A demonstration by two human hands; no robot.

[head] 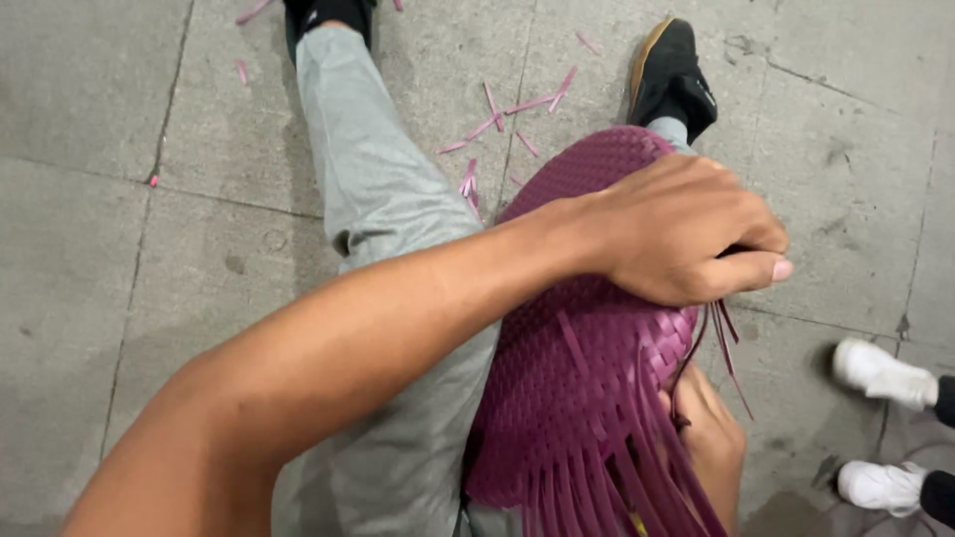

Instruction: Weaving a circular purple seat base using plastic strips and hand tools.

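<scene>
A purple woven mat-like piece (587, 398) with loose strips hanging from its near edge lies over my right leg. My left hand (686, 234) reaches across and grips the weave near its right edge, fingers curled shut on it. My right hand (711, 438) is mostly hidden under the piece at the lower right, and its fingers seem to pinch some loose purple strips (721, 338). My legs in grey trousers (373, 189) stretch out over the concrete floor, ending in black shoes (671, 70).
Cut pink-purple strip scraps (517, 109) lie scattered on the grey concrete floor (119, 249) between my legs. Another person's two white shoes (880, 373) stand at the right edge.
</scene>
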